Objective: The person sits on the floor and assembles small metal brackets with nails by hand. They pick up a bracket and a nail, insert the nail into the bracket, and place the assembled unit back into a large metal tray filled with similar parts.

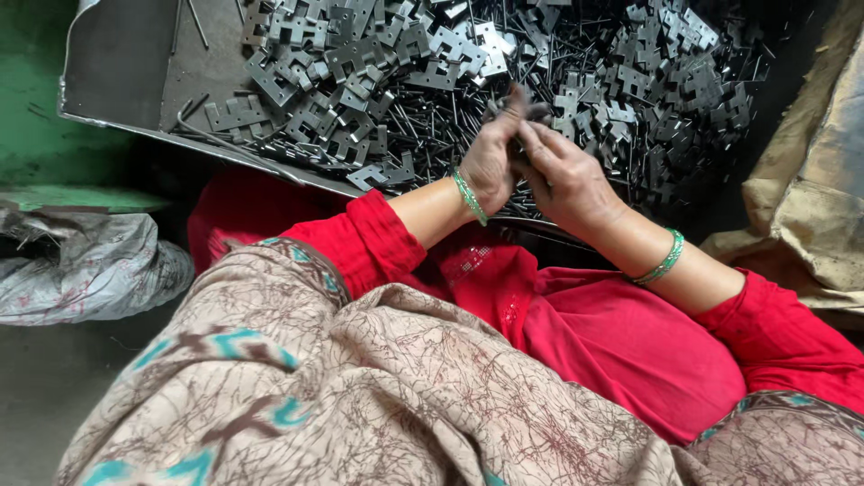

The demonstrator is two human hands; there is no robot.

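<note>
My left hand (497, 153) and my right hand (565, 175) meet above the near edge of a metal tray (117, 63). Their fingertips pinch together around a small dark metal piece (529, 112), which is mostly hidden by the fingers. Under and beyond the hands lies a heap of grey notched hinge plates (360, 63) mixed with several thin metal pins (540, 45). Both wrists wear green bangles, and red sleeves cover the forearms.
A patterned beige shawl and red clothing fill the lower view over my lap. A crumpled grey sack (81, 265) lies at the left under a green ledge (72, 198). Brown sacking (810, 180) stands at the right.
</note>
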